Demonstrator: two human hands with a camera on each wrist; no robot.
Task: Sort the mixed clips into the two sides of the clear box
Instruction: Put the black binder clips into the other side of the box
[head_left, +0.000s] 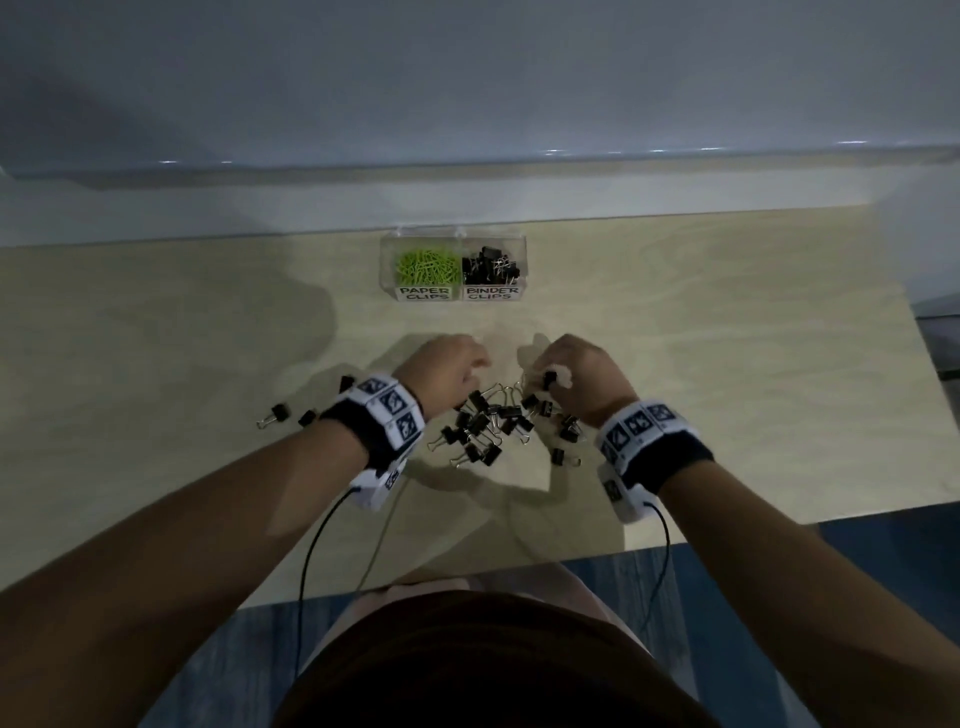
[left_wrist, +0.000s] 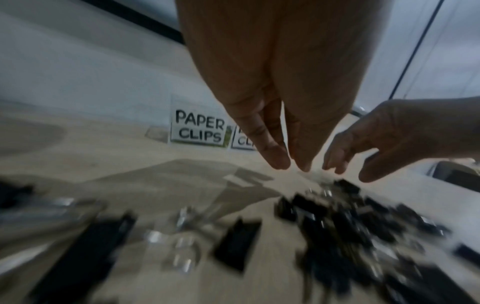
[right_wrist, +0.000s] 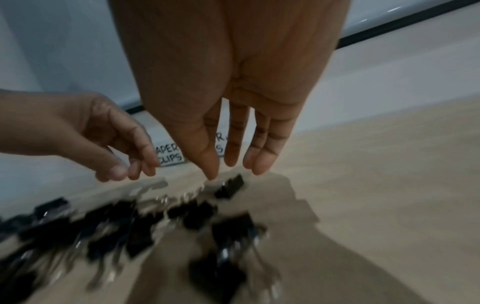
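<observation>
- A white label is reading "PAPER CLIPS" on the front of the left side of the clear box, before the green clips.
- A second white label is reading "BINDER CLIPS" on the front of the right side, before the black clips.
- The wrist bands are showing black-and-white square markers, bearing no readable words.

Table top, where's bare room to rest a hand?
Bare wood lies right of the right hand, left of the clear box, and between box and hands. Crowded: the binder clip pile between the wrists, strays beside the left hand.
</observation>
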